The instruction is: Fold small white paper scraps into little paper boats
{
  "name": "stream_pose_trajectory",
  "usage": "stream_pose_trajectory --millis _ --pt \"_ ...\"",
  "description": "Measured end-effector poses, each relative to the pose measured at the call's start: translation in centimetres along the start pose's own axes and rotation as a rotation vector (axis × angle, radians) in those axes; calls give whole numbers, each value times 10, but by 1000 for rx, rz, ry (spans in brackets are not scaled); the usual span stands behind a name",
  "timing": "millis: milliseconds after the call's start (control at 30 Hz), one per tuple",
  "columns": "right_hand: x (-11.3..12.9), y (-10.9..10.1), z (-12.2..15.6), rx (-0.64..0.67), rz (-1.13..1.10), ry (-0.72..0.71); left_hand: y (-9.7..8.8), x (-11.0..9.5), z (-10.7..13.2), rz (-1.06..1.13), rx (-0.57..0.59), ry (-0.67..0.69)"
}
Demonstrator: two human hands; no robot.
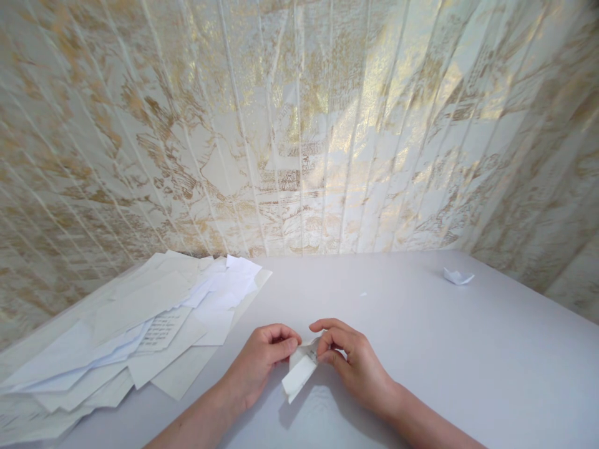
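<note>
Folded paper [299, 374] is pinched between both hands just above the table [421, 349].

The piece is gripped at its upper end by the closed fingertips of the left hand [259, 365] and the right hand [353, 362], its lower end angled down toward the near edge. A loose pile of sheets [140, 324] is spread to the left, and a small folded paper shape [458, 275] is set well apart at the far right. A crease could be set crooked, or the paper torn, if the pinch is uneven or pulled too hard.
</note>
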State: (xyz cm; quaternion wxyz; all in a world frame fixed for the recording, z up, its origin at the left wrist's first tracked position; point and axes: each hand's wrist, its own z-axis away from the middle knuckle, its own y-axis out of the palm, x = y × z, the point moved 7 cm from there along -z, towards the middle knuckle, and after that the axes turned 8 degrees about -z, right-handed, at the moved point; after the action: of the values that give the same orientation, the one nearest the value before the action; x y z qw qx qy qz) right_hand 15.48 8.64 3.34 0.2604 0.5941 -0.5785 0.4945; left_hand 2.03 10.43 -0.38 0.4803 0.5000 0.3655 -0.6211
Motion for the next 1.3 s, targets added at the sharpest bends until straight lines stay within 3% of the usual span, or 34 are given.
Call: stream_pose_trajectory --millis 200,333,600,900,1300 --pt "6 0 0 23 -45 -33 1 4 -1 97 9 -69" --pt "1 -4 -1 -42 -61 7 0 2 -2 78 -9 -20" --pt "-4 -3 -1 -34 36 14 2 0 -1 38 14 22" --pt "-2 -2 -3 -12 -7 24 -3 -1 -2 -56 -27 33" --pt "-19 10 1 92 -507 171 -10 -6 -4 -84 -96 102"
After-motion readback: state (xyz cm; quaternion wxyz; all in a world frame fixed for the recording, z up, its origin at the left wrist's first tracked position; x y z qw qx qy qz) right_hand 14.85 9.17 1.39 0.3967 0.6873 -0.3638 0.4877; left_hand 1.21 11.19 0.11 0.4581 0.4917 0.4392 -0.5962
